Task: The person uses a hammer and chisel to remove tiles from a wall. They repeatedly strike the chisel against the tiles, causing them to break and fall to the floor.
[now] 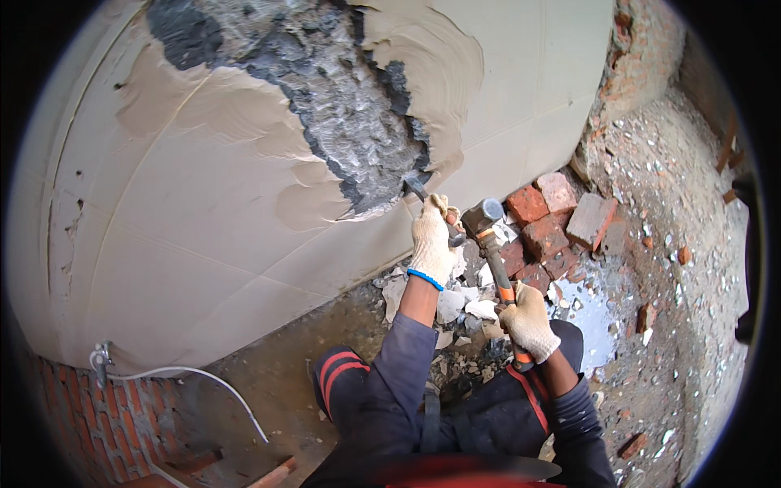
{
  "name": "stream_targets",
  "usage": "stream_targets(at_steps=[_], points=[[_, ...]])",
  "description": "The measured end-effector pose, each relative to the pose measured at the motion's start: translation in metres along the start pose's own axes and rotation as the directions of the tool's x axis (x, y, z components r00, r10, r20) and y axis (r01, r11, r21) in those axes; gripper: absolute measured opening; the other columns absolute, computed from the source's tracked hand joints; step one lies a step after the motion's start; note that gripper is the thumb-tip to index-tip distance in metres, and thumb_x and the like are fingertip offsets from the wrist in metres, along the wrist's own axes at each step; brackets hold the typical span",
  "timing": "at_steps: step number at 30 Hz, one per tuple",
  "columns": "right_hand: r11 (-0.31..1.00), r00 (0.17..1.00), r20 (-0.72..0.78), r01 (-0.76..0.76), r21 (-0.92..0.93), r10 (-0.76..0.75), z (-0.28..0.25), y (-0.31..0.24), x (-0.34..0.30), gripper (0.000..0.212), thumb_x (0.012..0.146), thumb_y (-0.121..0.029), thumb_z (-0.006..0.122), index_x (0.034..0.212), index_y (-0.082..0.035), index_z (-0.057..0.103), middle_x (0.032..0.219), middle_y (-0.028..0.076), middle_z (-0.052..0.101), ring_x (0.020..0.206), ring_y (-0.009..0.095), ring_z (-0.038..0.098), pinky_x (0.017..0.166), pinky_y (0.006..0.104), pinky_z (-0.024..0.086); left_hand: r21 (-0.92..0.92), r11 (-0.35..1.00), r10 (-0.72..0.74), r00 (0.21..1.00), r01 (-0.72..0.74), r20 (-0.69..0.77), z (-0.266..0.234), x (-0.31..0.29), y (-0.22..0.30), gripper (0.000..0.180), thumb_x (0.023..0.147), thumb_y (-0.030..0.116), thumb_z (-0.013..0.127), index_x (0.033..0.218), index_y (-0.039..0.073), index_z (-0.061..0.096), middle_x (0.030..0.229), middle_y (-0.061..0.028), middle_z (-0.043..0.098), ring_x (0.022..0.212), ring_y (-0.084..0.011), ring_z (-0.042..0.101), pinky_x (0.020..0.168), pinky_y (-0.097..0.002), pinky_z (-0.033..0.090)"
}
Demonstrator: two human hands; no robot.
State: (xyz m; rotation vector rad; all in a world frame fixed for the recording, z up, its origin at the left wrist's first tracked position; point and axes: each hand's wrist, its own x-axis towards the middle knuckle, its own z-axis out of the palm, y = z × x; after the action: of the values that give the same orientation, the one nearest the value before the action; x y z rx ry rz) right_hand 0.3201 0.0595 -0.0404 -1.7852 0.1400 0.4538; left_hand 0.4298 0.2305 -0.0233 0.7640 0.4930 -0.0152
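Observation:
A cream work glove with a blue cuff covers my left hand (434, 244), closed around a dark metal chisel (416, 188). The chisel's tip meets the lower end of a rough grey patch (350, 106), where the wall's pale coating is broken away. My right hand (529, 322), also gloved, grips the handle of a sledgehammer (483, 216) with orange bands on its shaft. The hammer's steel head is up near the chisel's back end, slightly to its right and apart from it. My fingers hide the middle of the chisel.
Red bricks (545, 232) lie piled beside the wall, right of the hammer. Pale broken flakes (450, 307) litter the ground between my knees and the wall. A puddle (599, 317) lies to the right. At lower left, a white hose (213, 376) runs from a tap (100, 358).

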Motion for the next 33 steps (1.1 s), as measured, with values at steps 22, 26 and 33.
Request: stream_targets(at_steps=[22,26,33], points=[[0.959,0.907,-0.316,0.242,-0.144,-0.277,0.037,-0.030,-0.046,0.006,0.066,0.000,0.055,0.072,-0.001,0.053,0.059,0.005,0.053,0.054,0.011,0.048,0.054,0.0283,0.042,-0.115,0.984,-0.146,0.986,0.136,-0.081,0.013,0.020,0.023,0.014,0.085,0.017,0.042,0.073,0.017,0.049,0.056,0.0009,0.045,0.048,-0.0116,0.046,0.040,-0.0264,0.037],[0.877,0.778,-0.496,0.476,0.063,-0.387,0.015,-0.069,-0.087,0.008,0.073,0.001,0.057,0.080,-0.002,0.053,0.059,0.003,0.052,0.051,0.011,0.050,0.050,0.0247,0.043,-0.116,0.973,-0.188,0.977,0.198,0.098,0.011,0.016,0.036,0.015,0.086,0.018,0.042,0.072,0.020,0.048,0.059,0.0011,0.046,0.046,-0.0096,0.042,0.035,-0.0247,0.030],[0.492,0.419,-0.501,0.871,-0.016,-0.758,0.034,-0.067,-0.053,0.017,0.073,-0.009,0.062,0.084,-0.006,0.050,0.069,0.009,0.054,0.060,0.019,0.054,0.062,0.0333,0.048,-0.106,0.967,-0.222,0.971,0.231,0.087,0.017,0.016,0.047,0.017,0.085,0.016,0.040,0.068,0.016,0.045,0.060,-0.0013,0.046,0.037,-0.0102,0.035,0.027,-0.0252,0.018]])
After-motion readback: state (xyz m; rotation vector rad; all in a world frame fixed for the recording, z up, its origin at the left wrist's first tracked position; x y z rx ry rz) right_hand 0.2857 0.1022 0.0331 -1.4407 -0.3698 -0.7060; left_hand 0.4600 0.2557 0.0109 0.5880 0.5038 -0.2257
